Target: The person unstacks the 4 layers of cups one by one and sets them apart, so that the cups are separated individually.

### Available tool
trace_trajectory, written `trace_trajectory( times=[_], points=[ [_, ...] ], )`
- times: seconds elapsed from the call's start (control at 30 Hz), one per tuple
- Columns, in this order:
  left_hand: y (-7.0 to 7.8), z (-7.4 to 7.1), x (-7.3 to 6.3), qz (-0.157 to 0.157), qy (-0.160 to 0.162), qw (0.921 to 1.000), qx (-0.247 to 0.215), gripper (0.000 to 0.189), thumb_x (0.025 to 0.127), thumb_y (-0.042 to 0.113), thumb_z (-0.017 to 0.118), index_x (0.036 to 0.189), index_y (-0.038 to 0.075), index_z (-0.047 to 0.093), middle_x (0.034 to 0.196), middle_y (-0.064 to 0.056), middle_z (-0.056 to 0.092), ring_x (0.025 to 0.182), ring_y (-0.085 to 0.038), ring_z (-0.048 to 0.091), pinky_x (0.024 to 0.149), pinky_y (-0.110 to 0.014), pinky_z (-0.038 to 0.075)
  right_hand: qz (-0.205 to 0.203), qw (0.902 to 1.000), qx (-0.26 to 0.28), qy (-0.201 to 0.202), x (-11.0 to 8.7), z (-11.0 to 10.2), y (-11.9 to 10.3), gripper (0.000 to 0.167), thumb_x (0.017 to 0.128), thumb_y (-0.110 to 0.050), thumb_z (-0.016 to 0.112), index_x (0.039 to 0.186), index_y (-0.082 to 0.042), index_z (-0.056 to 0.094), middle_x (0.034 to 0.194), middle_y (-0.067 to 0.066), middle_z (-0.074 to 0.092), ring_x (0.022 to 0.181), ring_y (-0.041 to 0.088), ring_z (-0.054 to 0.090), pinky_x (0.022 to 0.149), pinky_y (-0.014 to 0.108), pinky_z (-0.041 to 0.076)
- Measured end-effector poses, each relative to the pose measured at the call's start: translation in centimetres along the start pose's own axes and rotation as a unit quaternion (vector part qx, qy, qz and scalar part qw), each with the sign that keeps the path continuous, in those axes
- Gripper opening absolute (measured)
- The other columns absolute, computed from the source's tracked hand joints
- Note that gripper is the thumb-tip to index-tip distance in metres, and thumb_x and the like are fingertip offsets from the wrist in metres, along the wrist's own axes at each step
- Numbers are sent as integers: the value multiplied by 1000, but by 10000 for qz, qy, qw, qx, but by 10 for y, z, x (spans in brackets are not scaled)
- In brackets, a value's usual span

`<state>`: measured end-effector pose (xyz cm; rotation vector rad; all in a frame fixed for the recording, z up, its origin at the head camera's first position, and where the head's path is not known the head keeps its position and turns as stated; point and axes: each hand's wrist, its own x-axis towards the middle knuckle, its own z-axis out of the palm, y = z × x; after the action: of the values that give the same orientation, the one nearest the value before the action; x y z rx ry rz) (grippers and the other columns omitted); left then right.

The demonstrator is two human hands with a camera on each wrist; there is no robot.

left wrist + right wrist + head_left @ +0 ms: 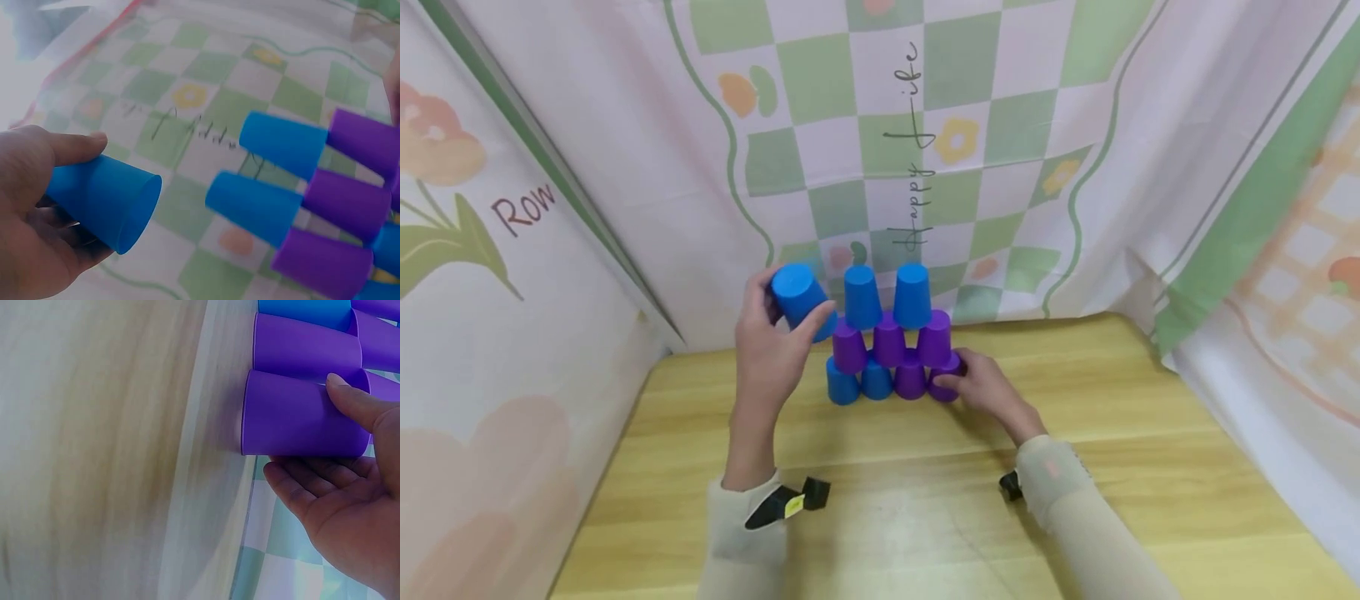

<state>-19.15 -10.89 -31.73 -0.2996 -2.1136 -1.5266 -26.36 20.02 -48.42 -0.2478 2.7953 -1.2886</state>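
Observation:
My left hand (772, 354) holds a blue cup (797, 290) upside down and tilted, thumb on one side and fingers on the other, left of a stacked cup pyramid. In the left wrist view the cup (112, 197) hangs apart from the stack, its open rim facing right. My right hand (988, 385) grips the purple cup (300, 419) at the right end of the bottom row, thumb on its front. Above that row of blue and purple cups stand three purple cups (889, 340). Two blue cups (862, 298) top them, upside down and apart.
The pyramid stands on a wooden table (880, 500), near its back edge. Behind it hangs a checkered green and white curtain (827, 75). More printed cloth (512, 350) encloses the left and right sides. A black device (775, 507) is strapped at the left wrist.

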Motion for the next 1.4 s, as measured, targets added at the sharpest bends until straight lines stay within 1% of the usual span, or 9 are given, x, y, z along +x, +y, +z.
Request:
trace_trajectory(
  times=[0.13,0.3,0.43,0.53,0.7,0.8,1.07,1.3,1.4],
  points=[
    [-24,-20,-13,-542,392,9977,55,67,92,23,84,146,6,49,143,-16,61,133,-33,61,116,-54,47,5,10000,3,-5,1,0,0,44,97,-29,77,129,-2,65,119,18,74,108,33,71,97,52,60],
    [-62,-43,-38,-1263,809,9884,242,64,92,18,83,145,1,50,145,-22,57,137,-41,57,118,-59,44,-22,10000,12,-42,2,0,0,44,97,-29,77,130,-2,65,119,18,74,109,34,71,97,52,59],
    [-89,-52,-58,-1807,941,9784,358,64,91,15,83,144,0,50,148,-24,54,141,-45,52,119,-61,41,59,10000,-59,-48,1,-1,2,45,98,-29,76,130,-1,65,120,19,73,109,34,71,97,52,59],
    [-105,-54,-67,-1987,956,9747,353,64,91,13,84,144,0,51,148,-24,53,140,-47,52,119,-63,41,126,9998,-145,-20,1,-3,3,45,97,-30,76,130,-1,64,119,20,73,109,35,71,96,52,60],
    [-120,-55,-72,-1939,1039,9749,347,64,89,11,85,144,0,53,147,-23,55,138,-47,54,118,-62,42,34,9997,-253,11,3,-4,4,47,97,-31,77,130,1,65,119,22,73,108,36,71,95,52,59],
    [-126,-56,-74,-2023,1093,9727,314,63,90,8,84,144,1,54,147,-23,55,140,-47,53,120,-61,40,-47,9996,-280,-9,5,-3,2,47,97,-31,77,129,1,65,118,22,73,106,36,70,94,52,59],
    [-147,-59,-76,-2546,1071,9598,502,60,93,4,78,147,1,51,152,-25,52,145,-46,47,123,-60,36,3,9997,-256,-14,10,-4,0,45,97,-30,77,129,0,65,118,21,73,107,37,70,95,53,59],
    [-161,-65,-85,-3004,999,9461,690,62,94,1,73,150,0,46,157,-25,48,150,-46,39,125,-63,31,78,9996,-266,-98,10,-4,0,48,98,-30,76,132,1,64,121,22,72,111,37,70,98,53,58],
    [-164,-67,-89,-3120,1016,9419,713,63,94,1,71,151,-1,45,158,-26,46,151,-47,38,125,-64,29,86,9995,-264,-135,9,-3,1,48,98,-30,76,133,1,64,122,23,72,111,38,69,99,54,57]
  ],
)
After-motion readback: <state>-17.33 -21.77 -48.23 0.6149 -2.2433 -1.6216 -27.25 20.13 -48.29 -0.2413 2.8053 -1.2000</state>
